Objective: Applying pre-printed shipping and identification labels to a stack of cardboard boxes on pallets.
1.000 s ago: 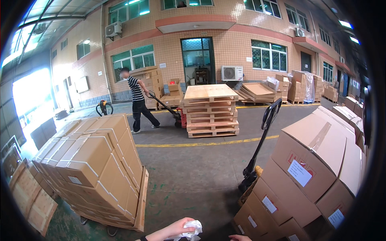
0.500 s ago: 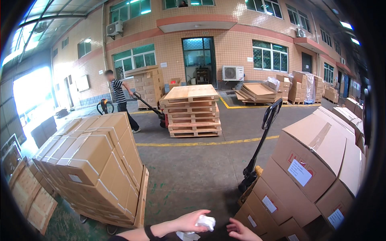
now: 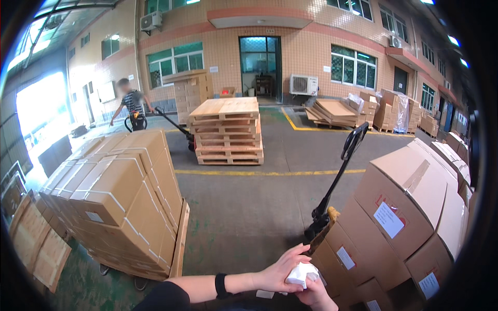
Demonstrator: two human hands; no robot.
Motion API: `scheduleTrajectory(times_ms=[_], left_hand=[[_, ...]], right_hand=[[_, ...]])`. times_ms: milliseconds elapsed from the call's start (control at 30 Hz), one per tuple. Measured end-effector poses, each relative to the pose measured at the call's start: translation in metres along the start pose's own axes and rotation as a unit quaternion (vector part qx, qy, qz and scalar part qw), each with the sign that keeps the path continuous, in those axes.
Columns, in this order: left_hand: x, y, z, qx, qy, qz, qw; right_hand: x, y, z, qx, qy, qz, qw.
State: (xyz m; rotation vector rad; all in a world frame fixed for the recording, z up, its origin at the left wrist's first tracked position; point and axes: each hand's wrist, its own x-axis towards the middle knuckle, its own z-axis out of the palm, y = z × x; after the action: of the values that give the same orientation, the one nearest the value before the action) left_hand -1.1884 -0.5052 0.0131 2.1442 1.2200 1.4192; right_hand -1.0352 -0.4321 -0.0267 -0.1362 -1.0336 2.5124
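Low in the head view, my two hands meet around a small crumpled white wad (image 3: 301,275), perhaps paper or film; its kind is not plain. My left hand (image 3: 277,273), with a dark band on its wrist, curls over the wad from the left and top. My right hand (image 3: 315,294) closes on it from below and the right. A loose white piece (image 3: 265,294) shows under my left wrist; whether it joins the wad is hidden. Stacked cartons (image 3: 345,254) with white labels stand just right of my hands.
Strapped cartons (image 3: 111,197) fill a pallet at left. A black pallet-jack handle (image 3: 337,181) leans up beside the right-hand cartons. Farther off, a person (image 3: 132,106) pulls a jack carrying stacked wooden pallets (image 3: 225,132). Flattened cardboard (image 3: 332,111) lies near the wall.
My hands were apart, with the wad in the left; now both are closed round it, farther right. The person and the pallet stack have moved left.
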Motion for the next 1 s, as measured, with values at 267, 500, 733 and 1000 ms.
scheduleTrajectory(times_ms=[267,500,733,1000], left_hand=[[-0.011,-0.002,-0.003,-0.406,-0.132,-0.237,0.873],[-0.038,-0.018,0.013,-0.377,-0.183,-0.246,0.874],[-0.033,0.004,0.013,-0.32,-0.228,-0.357,0.848],[-0.031,0.045,0.023,-0.245,-0.288,-0.495,0.782]], right_hand=[[-0.011,-0.011,0.013,-0.015,0.107,-0.05,0.993],[0.007,-0.026,0.023,0.096,0.112,-0.165,0.975],[0.018,-0.024,0.034,-0.007,0.152,-0.257,0.954],[0.007,-0.01,0.014,-0.579,0.149,-0.475,0.646]])
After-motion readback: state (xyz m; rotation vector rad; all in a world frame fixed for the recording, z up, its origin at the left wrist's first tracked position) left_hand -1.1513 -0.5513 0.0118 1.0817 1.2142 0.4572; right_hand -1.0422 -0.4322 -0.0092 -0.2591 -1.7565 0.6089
